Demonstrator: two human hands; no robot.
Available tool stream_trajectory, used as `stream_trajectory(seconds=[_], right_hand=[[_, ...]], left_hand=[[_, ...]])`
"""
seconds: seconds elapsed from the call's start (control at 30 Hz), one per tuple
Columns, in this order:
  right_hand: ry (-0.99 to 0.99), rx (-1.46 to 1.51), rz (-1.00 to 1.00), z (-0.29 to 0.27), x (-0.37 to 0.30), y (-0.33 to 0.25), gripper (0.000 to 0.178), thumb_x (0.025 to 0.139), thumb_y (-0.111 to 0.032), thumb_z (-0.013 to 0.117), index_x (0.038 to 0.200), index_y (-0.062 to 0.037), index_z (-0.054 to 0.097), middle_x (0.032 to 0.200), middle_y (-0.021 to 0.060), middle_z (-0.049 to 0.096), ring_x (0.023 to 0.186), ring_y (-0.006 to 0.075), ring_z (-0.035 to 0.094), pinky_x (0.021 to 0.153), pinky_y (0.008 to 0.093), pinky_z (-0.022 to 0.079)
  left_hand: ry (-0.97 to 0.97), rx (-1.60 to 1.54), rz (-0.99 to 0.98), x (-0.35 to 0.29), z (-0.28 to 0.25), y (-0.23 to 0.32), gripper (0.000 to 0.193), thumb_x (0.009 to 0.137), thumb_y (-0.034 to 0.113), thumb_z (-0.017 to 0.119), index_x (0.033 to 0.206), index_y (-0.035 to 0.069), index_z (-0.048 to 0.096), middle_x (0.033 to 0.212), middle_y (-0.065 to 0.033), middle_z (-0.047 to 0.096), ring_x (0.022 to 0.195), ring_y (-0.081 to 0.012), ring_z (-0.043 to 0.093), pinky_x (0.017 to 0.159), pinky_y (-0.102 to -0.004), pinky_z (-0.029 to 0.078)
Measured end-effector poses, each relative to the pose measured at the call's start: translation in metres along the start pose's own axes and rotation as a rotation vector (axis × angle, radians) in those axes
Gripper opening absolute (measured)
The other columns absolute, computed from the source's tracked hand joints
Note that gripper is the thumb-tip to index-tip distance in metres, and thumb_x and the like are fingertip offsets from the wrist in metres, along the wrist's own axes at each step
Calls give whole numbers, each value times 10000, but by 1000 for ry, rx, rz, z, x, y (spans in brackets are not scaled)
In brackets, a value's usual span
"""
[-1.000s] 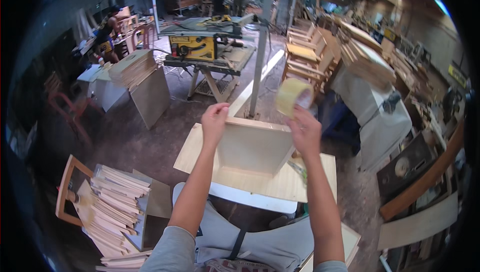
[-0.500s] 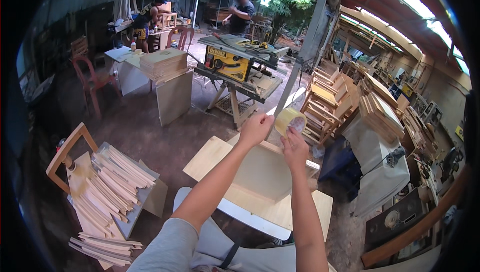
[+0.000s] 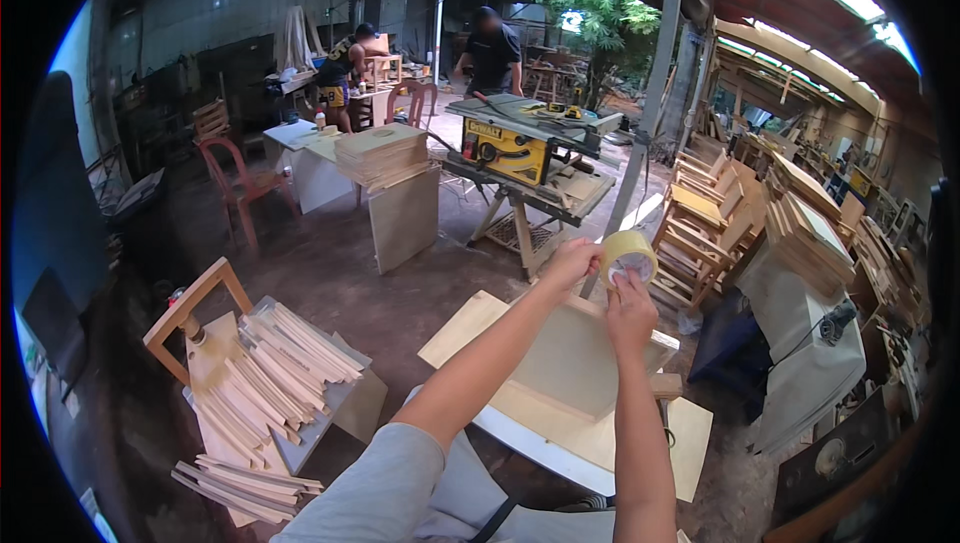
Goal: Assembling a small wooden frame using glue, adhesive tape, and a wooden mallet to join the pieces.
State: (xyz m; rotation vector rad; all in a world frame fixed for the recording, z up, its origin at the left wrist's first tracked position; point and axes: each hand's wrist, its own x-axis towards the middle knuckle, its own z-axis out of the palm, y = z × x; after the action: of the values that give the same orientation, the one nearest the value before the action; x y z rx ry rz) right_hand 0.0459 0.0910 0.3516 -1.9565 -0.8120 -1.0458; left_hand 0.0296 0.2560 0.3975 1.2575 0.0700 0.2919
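A roll of clear yellowish packing tape is held up over a shallow wooden box frame. My right hand grips the roll from below, with fingers at its core. My left hand is closed against the roll's left side, its fingertips pressed together at the tape; a loose tape end cannot be made out. Below both hands, the box frame with a pale panel stands tilted on a light wooden board. The board rests on a white-edged surface in front of my knees.
At left, curved wooden strips are piled on a chair. A yellow table saw stands ahead, beside stacked panels. Wooden chairs and a covered bench line the right. Two people are farther back.
The view has swung left, so everything sits farther right. My left hand has come closer to the tape roll. The person at the back has lowered their arms.
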Motion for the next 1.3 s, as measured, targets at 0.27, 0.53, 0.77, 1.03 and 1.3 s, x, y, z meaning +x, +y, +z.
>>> stream_trajectory(seconds=[0.27, 0.53, 0.77, 1.03, 1.3], right_hand=[[-37, 1013, 650, -4, 2, 86, 391, 815, 35, 610, 1188, -15, 717, 1141, 92, 710, 856, 174, 670, 738, 270, 528], [-387, 1201, 913, -41, 23, 32, 780, 787, -30, 697, 1526, -105, 460, 1292, 59, 650, 1024, 168, 638, 848, 310, 522], [-485, 1069, 755, -34, 19, 35, 786, 751, -106, 760, 1491, -80, 497, 1299, 65, 642, 1033, 180, 652, 874, 320, 538], [-462, 981, 780, -42, 23, 13, 578, 737, -131, 800, 1263, -41, 578, 1156, 62, 657, 985, 163, 642, 831, 290, 530], [-553, 946, 527, -43, 19, 10, 512, 695, -59, 789, 1169, -37, 598, 1151, 63, 650, 1072, 174, 615, 951, 300, 472]], left_hand=[[43, -72, 70, 10, -5, -18, 118, 953, 168, 589, 857, 101, 608, 761, 7, 581, 679, -87, 557, 665, -248, 499], [-144, -286, 68, 6, 1, -15, 174, 1017, 223, 552, 888, 121, 609, 824, 21, 573, 749, -72, 573, 729, -250, 533], [-117, -133, 94, -3, 12, -4, 154, 999, 208, 546, 913, 100, 614, 857, -3, 647, 758, -92, 647, 739, -271, 559], [-24, -70, 154, -2, 6, -14, 164, 984, 212, 580, 900, 77, 620, 888, -41, 675, 730, -130, 658, 703, -285, 566], [-245, -105, -102, -27, -34, -1, 198, 985, 270, 643, 1002, 73, 645, 939, -38, 663, 840, -161, 681, 808, -357, 588]])
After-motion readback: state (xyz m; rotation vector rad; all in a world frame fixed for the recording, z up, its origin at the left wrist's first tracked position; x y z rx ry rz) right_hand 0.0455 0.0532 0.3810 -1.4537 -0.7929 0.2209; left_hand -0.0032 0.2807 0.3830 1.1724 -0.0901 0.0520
